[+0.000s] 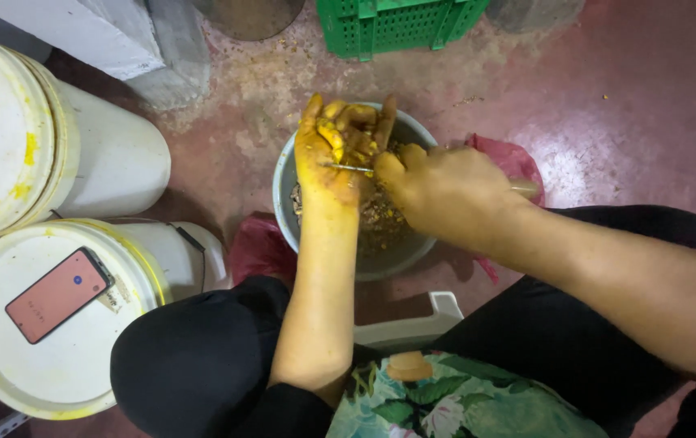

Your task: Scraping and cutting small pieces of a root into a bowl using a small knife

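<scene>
My left hand, stained yellow, holds a yellow knobbly root over a grey metal bowl. My right hand grips a small knife whose thin blade lies against the root and my left palm. The bowl on the floor holds a heap of brownish-yellow peelings. Both forearms reach forward from my black-clad knees.
Two white lidded buckets with yellow smears stand at the left; a phone with a red screen lies on the nearer lid. A green plastic crate sits at the top. A red plastic bag lies beside the bowl on the reddish floor.
</scene>
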